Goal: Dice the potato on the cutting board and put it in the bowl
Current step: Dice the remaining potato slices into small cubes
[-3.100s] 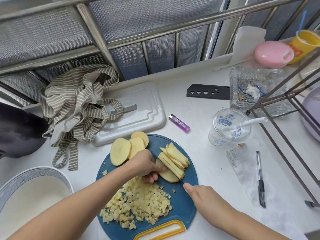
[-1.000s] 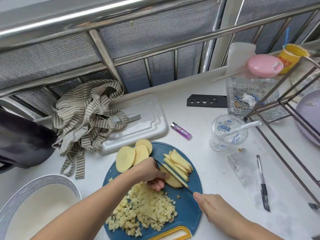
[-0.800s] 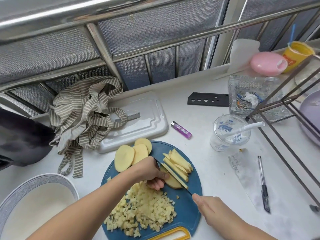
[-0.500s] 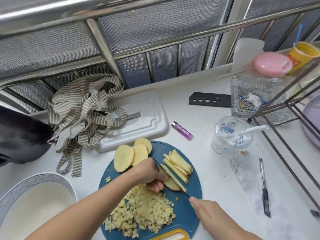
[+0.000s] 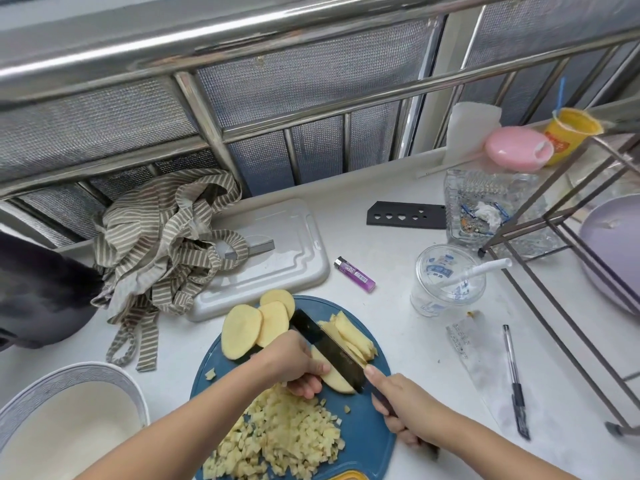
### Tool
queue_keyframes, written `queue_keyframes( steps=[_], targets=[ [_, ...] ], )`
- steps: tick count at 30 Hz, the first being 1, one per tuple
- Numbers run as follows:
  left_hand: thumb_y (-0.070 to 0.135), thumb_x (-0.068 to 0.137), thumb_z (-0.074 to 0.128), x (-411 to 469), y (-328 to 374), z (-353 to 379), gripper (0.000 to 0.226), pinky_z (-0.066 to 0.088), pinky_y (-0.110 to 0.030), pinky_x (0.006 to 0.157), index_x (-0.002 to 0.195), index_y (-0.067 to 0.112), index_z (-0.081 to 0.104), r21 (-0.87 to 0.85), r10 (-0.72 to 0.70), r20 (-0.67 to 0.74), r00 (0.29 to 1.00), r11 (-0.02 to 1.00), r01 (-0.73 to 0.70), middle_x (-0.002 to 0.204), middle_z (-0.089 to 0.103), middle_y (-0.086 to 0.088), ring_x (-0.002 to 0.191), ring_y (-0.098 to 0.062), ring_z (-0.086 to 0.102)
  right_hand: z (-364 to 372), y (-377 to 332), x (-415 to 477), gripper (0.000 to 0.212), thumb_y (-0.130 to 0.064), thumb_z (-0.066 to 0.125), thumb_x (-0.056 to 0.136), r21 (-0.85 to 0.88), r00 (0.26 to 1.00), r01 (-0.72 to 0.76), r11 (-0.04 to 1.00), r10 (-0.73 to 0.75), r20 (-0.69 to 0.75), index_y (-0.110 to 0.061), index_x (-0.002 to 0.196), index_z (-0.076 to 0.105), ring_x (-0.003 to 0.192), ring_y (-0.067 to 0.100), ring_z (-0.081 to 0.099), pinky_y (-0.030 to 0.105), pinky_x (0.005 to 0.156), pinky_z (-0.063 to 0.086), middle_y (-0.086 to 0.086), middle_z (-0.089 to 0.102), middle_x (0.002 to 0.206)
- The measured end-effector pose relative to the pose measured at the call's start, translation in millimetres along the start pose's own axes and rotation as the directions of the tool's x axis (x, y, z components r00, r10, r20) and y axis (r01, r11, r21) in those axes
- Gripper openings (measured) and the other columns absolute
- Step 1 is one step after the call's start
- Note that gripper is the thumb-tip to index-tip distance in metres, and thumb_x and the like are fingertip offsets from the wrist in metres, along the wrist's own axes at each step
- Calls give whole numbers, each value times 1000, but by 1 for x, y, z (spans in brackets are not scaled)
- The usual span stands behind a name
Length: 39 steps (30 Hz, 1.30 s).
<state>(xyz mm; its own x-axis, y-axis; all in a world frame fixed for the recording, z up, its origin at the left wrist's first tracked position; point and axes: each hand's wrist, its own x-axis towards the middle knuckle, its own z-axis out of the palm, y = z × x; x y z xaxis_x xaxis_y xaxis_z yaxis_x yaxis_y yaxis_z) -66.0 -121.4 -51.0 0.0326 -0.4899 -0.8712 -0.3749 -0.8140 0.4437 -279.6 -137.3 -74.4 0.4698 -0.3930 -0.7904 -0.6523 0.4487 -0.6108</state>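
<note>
A round blue cutting board (image 5: 367, 434) lies at the front centre. A heap of diced potato (image 5: 284, 441) covers its near part. Three round potato slices (image 5: 256, 323) lie at its far left, and cut strips (image 5: 353, 336) at its far right. My left hand (image 5: 294, 362) holds down a stack of slices (image 5: 334, 377) with curled fingers. My right hand (image 5: 401, 405) grips the handle of a dark knife (image 5: 329, 346), whose blade stands tilted against those slices. A white bowl with a grey patterned rim (image 5: 104, 374) sits at the bottom left.
A striped cloth (image 5: 162, 244) and a grey plastic lid (image 5: 277, 261) lie behind the board. A purple lighter (image 5: 354, 274), a plastic cup with a straw (image 5: 446, 282), a pen (image 5: 514, 379) and a metal rack (image 5: 571, 258) stand to the right. A railing runs along the back.
The knife has risen and tilted, so its dark flat side now shows above the slices. My right hand has drawn nearer to the board. My left hand stays on the stack.
</note>
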Motion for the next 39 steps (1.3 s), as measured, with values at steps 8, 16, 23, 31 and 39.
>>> queue_keyframes(
  steps=[8,16,23,31,39],
  targets=[
    [23,90,68,-5,-2,3,26,51,-22,51,86,-2,67,-11,16,-56,998,1000,-17,65,70,-8,49,-13,62,3,9,-3,45,-57,54,91,-70,989,137,988,-141,-48,-19,73,39,42,11,36,23,43,31,-3,38,58],
    [22,89,70,-10,-1,6,24,50,-22,50,82,0,67,-16,36,-71,997,999,-37,66,69,-9,47,-14,61,11,9,-20,42,-60,59,84,-430,920,304,850,-379,-101,-28,97,35,55,6,35,22,55,27,-6,45,68],
    [21,89,70,-11,-2,6,24,52,-23,51,90,-3,67,-38,34,-82,996,999,-37,63,68,-8,45,-14,59,16,15,-20,30,-56,55,88,-449,883,381,808,-462,-81,-39,102,34,54,8,37,24,56,27,0,43,63],
    [21,89,70,-11,0,7,32,51,-22,49,98,-9,67,-35,25,-95,995,999,-28,64,68,-9,45,-13,59,13,20,-21,25,-48,50,93,-468,861,422,777,-505,-62,-55,112,35,58,7,40,21,58,31,-1,45,67],
    [24,88,71,-11,-3,7,27,52,-22,53,89,-2,67,-34,14,-105,994,999,-18,66,70,-7,50,-13,63,0,3,-33,34,-30,56,95,-176,919,380,908,-392,-37,-45,124,46,41,11,43,20,45,38,-1,53,56]
  ],
)
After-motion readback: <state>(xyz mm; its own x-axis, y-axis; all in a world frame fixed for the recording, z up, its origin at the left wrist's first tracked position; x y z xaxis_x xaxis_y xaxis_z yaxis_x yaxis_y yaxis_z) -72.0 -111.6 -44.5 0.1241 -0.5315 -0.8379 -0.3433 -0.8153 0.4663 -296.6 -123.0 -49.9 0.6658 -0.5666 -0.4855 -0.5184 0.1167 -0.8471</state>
